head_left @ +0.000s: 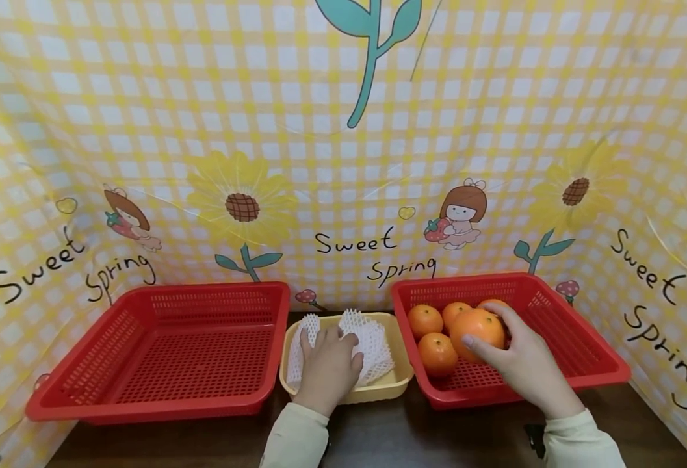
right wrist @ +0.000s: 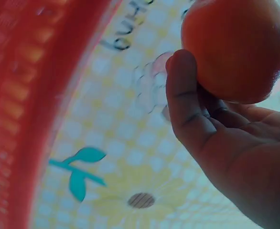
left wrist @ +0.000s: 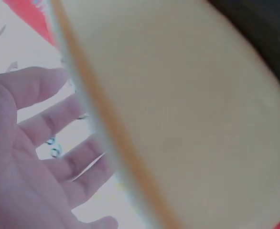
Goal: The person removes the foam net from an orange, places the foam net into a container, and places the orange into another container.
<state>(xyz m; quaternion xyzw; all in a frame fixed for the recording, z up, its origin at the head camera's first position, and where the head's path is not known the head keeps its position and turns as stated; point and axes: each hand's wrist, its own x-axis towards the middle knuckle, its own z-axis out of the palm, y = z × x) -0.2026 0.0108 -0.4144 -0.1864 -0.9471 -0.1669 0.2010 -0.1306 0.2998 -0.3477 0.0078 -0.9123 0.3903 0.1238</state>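
Observation:
In the head view my right hand grips an orange, raised over the right red basket. The right wrist view shows the thumb and fingers curled about this orange. Several other oranges lie in that basket's left part. My left hand reaches into a small pale-yellow basket, its fingers loosely bent over white foam net sleeves. In the left wrist view that basket's outer wall hides the fingertips of the left hand.
Another red basket with slotted walls stands on the left. All the baskets rest on a dark table. A yellow checked cloth with printed flowers hangs behind and along both sides.

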